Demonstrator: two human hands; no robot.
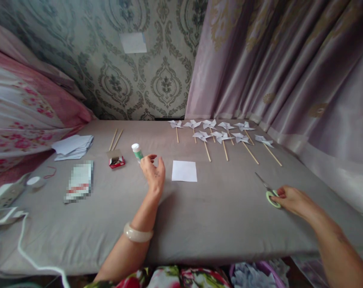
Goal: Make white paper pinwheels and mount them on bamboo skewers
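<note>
My right hand [292, 199] is closed on the light green handles of a pair of scissors [270, 195], whose blades point away to the upper left, low over the table. Over the middle of the table, my left hand [153, 170] has its fingers apart and nothing visible in it. Just behind its fingers stands a glue stick [137, 152] with a white cap and green label, partly covered by the hand; whether they touch I cannot tell. A square white sheet of paper [184, 171] lies flat to the right of my left hand.
Several white paper pinwheels [221, 137] on sticks lie at the back right. At the left are a stack of paper [73, 147], two wooden sticks [115, 140], a small red box [117, 162], a blurred packet [80, 182] and a power strip [7, 194] with white cables.
</note>
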